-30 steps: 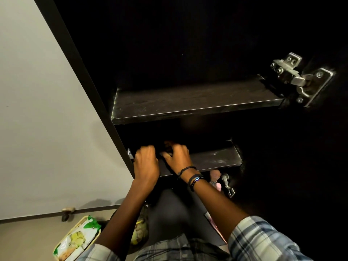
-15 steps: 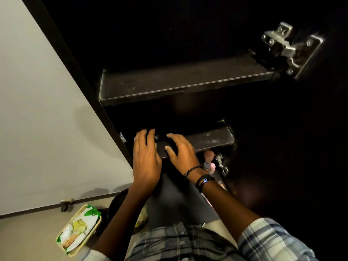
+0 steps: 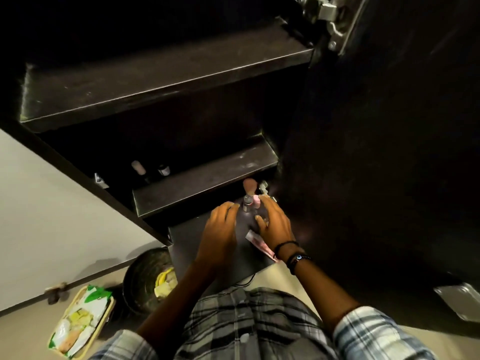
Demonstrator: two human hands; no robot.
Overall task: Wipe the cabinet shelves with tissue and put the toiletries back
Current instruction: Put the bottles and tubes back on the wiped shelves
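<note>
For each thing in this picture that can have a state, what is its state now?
Cabinet door: open.
Upper shelf: bare.
Middle shelf: two small bottles upright at its back left, otherwise bare.
Makeup brush: upright, bristles up.
Pink tube: lying flat under the right hand.
Left hand: open, holding nothing.
Right hand: open, fingers spread, holding nothing.
Bin: uncovered, yellow scraps inside.

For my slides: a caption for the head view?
Both hands reach toward small toiletries below the lower cabinet shelf.
</note>
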